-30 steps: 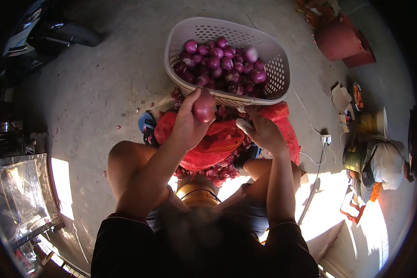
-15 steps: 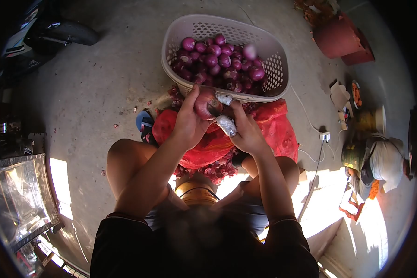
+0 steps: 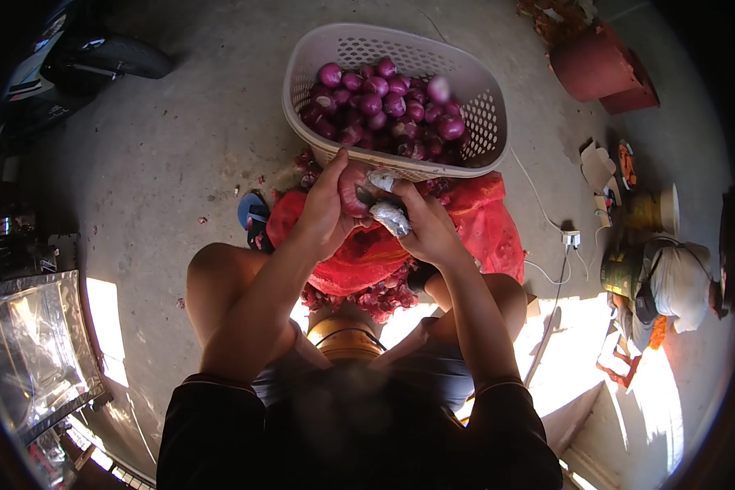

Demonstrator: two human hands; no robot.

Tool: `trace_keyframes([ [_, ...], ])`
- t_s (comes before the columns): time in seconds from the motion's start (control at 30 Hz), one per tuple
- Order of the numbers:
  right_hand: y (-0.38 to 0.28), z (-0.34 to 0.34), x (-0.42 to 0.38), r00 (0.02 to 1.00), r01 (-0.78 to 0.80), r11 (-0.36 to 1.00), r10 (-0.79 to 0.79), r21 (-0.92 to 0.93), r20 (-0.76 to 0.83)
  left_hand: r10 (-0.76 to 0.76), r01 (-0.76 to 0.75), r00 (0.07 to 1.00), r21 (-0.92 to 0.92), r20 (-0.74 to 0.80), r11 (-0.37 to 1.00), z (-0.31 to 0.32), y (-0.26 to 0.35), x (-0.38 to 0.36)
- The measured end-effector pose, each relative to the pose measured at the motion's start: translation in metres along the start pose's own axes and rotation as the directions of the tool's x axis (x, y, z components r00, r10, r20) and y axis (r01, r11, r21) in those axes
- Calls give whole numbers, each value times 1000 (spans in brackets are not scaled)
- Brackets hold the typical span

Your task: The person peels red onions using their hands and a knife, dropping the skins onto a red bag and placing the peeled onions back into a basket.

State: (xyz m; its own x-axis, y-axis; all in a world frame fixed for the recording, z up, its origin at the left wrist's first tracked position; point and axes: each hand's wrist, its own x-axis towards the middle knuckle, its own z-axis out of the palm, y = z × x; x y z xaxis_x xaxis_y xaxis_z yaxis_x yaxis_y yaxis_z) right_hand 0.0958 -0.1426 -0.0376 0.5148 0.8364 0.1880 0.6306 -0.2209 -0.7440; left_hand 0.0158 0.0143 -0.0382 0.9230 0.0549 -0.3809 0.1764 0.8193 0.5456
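Note:
My left hand [image 3: 327,211] is wrapped round a purple-red onion [image 3: 351,189], its thumb along the upper left side. My right hand [image 3: 423,219] touches the onion's right side; silvery wrapping [image 3: 391,219] covers its thumb and a finger [image 3: 381,179]. A small dark blade [image 3: 367,197] shows between the wrapped digits against the onion; its handle is hidden in my right hand. Just beyond both hands stands a light plastic basket [image 3: 296,77] with many peeled purple onions [image 3: 370,104]. Under my hands lies a red mesh sack [image 3: 486,224].
Onion skins [image 3: 381,300] lie between my feet, beside a blue slipper [image 3: 253,211]. A motorcycle wheel [image 3: 131,57] is at the upper left. Red pots [image 3: 592,61] stand at the upper right, with a power socket [image 3: 571,238] and cable on the floor to the right.
Both hands and the onion have shifted slightly left and down. The onion has turned a little, and the wrapped digits now cover more of its right side.

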Motion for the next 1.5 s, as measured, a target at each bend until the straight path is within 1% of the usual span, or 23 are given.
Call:
trace_keyframes([
  [0.07,3,2,-2,1000,-2,999,2,-41,2,-54,57,995,37,-87,998,3,3,-2],
  [0.17,6,4,-3,1000,-2,996,3,-93,16,-107,128,983,141,-149,982,0,8,-5],
  [0.27,7,5,-2,1000,25,992,-22,-121,22,-78,161,943,238,-325,958,8,12,-9],
  [0.37,7,5,-2,999,46,990,-44,-135,15,-68,147,950,242,-305,959,15,16,-13],
  [0.47,7,8,-2,999,49,992,-51,-113,-13,-45,114,961,241,-274,964,-1,10,-7],
  [0.53,7,9,-2,998,45,997,-48,-62,-46,30,13,967,169,-252,986,2,4,-6],
  [0.57,7,10,-2,998,42,997,-45,-68,-52,68,-37,968,131,-242,991,3,1,-5],
  [0.67,8,10,-1,997,44,997,-48,-62,-68,25,23,968,188,-250,982,-6,1,-2],
  [0.73,11,6,1,995,64,998,-66,-29,-76,-15,73,980,291,-196,954,-3,-3,-5],
  [0.77,14,6,2,995,70,997,-68,30,-78,-38,95,985,343,-170,934,-1,-4,-8],
  [0.83,18,7,1,994,80,986,-69,147,-80,-123,141,985,168,-117,976,3,-4,-12],
  [0.87,17,8,0,993,62,966,-34,252,-116,-159,166,984,80,-85,983,5,-3,-13],
  [0.9,16,10,-2,989,49,934,4,354,-147,-129,131,990,33,-54,991,9,-1,-13],
  [0.93,14,12,-4,984,37,890,46,454,-172,-116,119,992,50,-48,992,9,2,-13],
  [1.0,13,7,-8,987,10,860,74,510,-144,-86,89,996,80,-38,993,10,8,-13],
  [1.03,14,2,-10,988,-2,844,85,537,-129,-76,76,995,-4,-58,997,13,9,-14],
  [1.07,16,-2,-11,989,-14,827,96,562,-116,-89,91,995,-53,36,994,8,10,-15],
  [1.13,17,-9,-15,986,-124,785,166,607,-13,-106,140,968,-139,225,980,-3,12,-15],
  [1.2,7,-20,-14,986,-160,809,161,565,48,-27,46,984,-103,177,994,-4,7,-13],
  [1.3,0,-30,-16,957,-287,794,217,536,191,64,-61,992,-33,110,998,1,9,-16],
  [1.33,-5,-32,-15,949,-312,812,247,493,195,92,-91,992,-7,90,996,5,12,-18],
  [1.4,-16,-33,-13,931,-361,841,305,403,199,166,-172,984,114,61,978,12,13,-21],
  [1.5,-6,-17,-14,979,-204,860,183,469,89,280,-286,958,246,63,926,10,7,-20],
])
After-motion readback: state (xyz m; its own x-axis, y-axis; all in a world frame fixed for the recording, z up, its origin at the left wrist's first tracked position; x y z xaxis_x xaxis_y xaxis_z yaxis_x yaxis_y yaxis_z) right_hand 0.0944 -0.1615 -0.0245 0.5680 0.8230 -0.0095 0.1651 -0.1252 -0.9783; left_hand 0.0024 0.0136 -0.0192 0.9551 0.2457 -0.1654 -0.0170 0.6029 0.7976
